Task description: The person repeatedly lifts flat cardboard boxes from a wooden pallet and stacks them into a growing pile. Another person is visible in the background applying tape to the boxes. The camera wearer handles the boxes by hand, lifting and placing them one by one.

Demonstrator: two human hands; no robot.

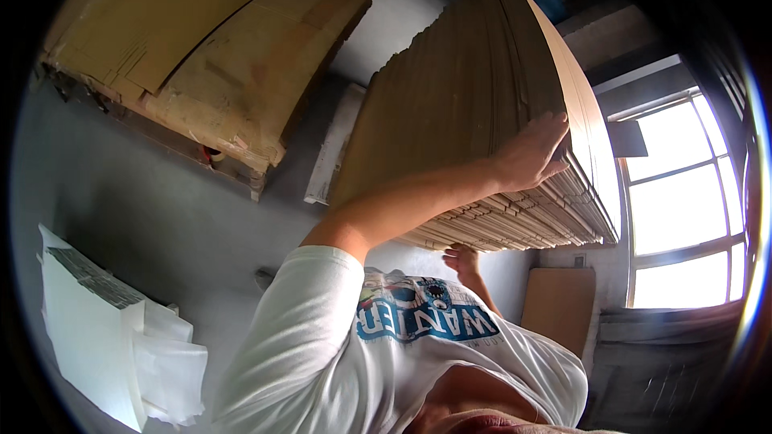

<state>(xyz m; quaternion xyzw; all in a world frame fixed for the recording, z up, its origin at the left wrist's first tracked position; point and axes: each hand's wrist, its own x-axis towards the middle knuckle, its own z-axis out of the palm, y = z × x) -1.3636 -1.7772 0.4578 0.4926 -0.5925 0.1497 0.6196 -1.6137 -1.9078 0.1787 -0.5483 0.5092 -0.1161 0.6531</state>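
Thick stack of flat corrugated cardboard sheets (482, 112) sits mid-frame, tilted, carried up against the person's chest and shoulder, sheet ends fanned out at the near right corner.

Left hand (532, 153) lies on the stack's right edge, fingers curled over the outer sheets, so that grip is grasping the stack from the side. Right hand (461, 259) is under the near end, mostly hidden by the sheets and the white T-shirt (386, 354); cannot tell whether that grip is clenched or just propping the load.

Risks, my read:
- Sheets are loose, not strapped. Ends already stagger at the near corner; more tilt and the outer ones could slide out past the left hand.
- Support looks like one side hold plus one point below. If the lower hand slips, the whole stack probably pivots and drops.
- The stack blocks most of the forward view.

Around it: second pile of cardboard on a pallet (217, 56) far left, white board (334, 145) on the floor between the two piles, stack of white sheets (104, 329) near left, bright window (683, 209) right, brown panel (559, 305) leaning on the wall under it.
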